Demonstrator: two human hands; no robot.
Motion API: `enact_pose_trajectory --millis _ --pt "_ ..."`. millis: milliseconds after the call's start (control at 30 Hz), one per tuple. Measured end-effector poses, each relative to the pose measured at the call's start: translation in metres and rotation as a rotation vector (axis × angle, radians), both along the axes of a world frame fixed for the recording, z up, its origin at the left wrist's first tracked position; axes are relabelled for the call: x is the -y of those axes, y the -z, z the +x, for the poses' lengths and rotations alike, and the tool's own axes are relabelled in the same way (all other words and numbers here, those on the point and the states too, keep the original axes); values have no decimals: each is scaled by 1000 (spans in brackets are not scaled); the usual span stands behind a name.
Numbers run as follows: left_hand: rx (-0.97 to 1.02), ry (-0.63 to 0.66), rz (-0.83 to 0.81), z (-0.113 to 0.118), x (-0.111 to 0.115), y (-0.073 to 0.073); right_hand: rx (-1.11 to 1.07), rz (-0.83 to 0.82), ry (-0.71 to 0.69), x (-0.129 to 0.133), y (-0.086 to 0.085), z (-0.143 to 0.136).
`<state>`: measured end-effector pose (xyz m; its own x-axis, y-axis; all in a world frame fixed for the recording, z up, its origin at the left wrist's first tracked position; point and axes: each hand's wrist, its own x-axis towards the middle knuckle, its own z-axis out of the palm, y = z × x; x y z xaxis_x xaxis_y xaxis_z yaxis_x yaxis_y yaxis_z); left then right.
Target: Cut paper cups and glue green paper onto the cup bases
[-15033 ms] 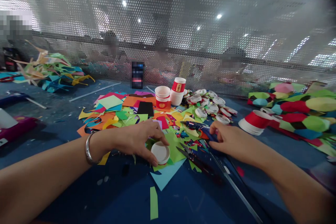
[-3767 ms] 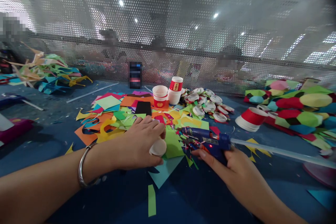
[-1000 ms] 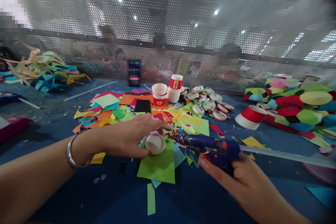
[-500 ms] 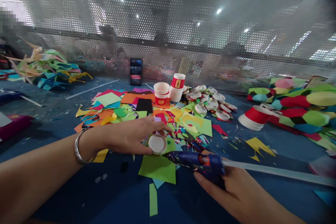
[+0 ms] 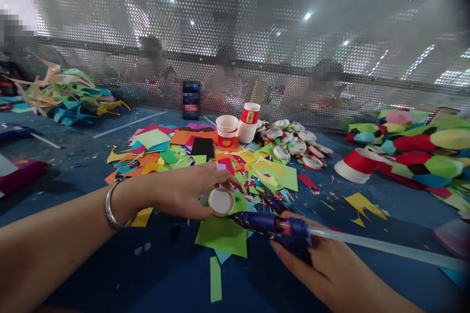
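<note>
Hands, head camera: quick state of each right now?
Left hand: fingers curved around the white paper-cup bottom.
Right hand: closed on the blue hot glue gun.

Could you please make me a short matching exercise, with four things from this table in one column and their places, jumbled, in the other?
Things:
1. Glue gun
2. Round white disc
3. Phone
4. Black paper

Places:
A. Upright in front of the metal mesh
B. By the thumb and fingers of the left hand
C. Among coloured paper, just left of the paper cups
D. In the right hand

Right pairs: 1-D, 2-B, 3-A, 4-C
</note>
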<state>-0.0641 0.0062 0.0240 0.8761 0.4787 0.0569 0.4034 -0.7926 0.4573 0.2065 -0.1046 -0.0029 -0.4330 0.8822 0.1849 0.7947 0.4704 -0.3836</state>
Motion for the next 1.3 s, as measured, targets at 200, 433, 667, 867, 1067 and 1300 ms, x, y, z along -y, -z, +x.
enact_pose_trajectory --millis 200,433,667,867,1067,1300 --pt "-7 -12 9 0 0 0 11 -6 -4 0 2 2" --pt "-14 -28 -8 1 1 -3 16 5 2 0 4 4" --pt "-29 -44 -11 1 1 -6 9 8 34 0 6 6" --pt "-22 -45 -6 1 1 -5 -7 -30 37 -1 7 7" --pt "-30 -41 -10 2 1 -7 -6 -28 44 0 7 8" --pt "-45 -48 3 1 3 -9 16 35 77 -2 9 11"
